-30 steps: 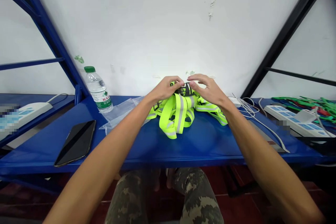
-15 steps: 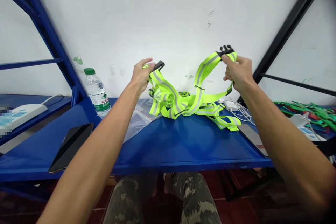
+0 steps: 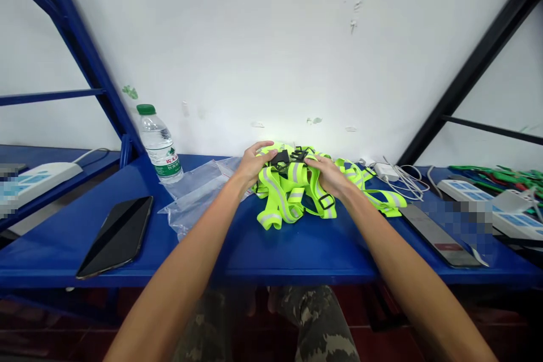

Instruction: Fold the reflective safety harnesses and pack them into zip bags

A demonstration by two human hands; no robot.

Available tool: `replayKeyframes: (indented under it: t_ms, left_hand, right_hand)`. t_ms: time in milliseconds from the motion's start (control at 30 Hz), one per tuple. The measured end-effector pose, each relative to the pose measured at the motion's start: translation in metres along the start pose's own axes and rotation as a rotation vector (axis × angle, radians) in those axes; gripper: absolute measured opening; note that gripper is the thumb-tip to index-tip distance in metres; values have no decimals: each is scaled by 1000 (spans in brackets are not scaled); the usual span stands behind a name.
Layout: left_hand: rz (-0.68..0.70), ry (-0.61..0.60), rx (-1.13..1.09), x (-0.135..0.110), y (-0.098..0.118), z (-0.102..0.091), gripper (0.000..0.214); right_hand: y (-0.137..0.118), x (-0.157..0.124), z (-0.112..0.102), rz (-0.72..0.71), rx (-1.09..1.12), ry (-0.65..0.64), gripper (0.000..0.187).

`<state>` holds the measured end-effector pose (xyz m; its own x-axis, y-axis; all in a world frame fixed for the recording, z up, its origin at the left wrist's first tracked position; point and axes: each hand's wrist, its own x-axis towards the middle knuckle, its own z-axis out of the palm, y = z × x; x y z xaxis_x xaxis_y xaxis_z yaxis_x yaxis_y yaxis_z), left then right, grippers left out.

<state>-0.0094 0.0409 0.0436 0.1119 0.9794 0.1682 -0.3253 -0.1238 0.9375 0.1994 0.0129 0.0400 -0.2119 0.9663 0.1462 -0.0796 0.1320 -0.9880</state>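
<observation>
1. Since the earlier frame, the left hand (image 3: 253,163) and right hand (image 3: 330,174) have come down and inward, carrying the buckle's socket (image 3: 280,157) and prongs (image 3: 298,155) from well apart to just beside each other.
2. Grip: left thumb and fingers pinch at the socket; the right hand pinches strap by the prongs. Fingertips are partly hidden.
3. Location: the straps (image 3: 297,173) lie heaped at the far side of the table (image 3: 297,260), near the wall.
4. Step, as judged: facing the two halves, apparently not yet joined. Joining would call for prongs squared to the socket, free of stray webbing.
5. Materials: limp, flat, fluorescent yellow webbing with a grey stripe, falling in loops; matte black buckle, apparently plastic; rectangular slider (image 3: 326,202); glossy blue tabletop; crumpled clear bag (image 3: 195,192) beside the left forearm.
</observation>
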Motion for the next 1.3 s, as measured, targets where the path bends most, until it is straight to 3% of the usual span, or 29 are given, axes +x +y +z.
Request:
replayKeyframes:
  t_ms: [100, 267, 533, 733, 933, 1300]
  left_hand:
    - [-14, 23, 16, -1, -12, -3, 61]
    - [40, 43, 98, -1, -17, -8, 55]
    - [35, 39, 234, -5, -8, -16, 49]
    - [30, -73, 246, -6, -12, -13, 56]
    - [29, 3, 240, -6, -10, -18, 61]
    - [53, -20, 303, -8, -18, -12, 56]
  right_hand:
    - [11, -2, -2, 24, -12, -41, 28]
    - [7, -8, 1, 39, -106, -71, 20]
    - [-1, -12, -7, 90, -176, 73, 20]
    - [-1, -17, 2, 176, -189, -40, 27]
    - [0, -15, -12, 99, -126, 56, 21]
    - [4, -16, -9, 164, -190, -35, 25]
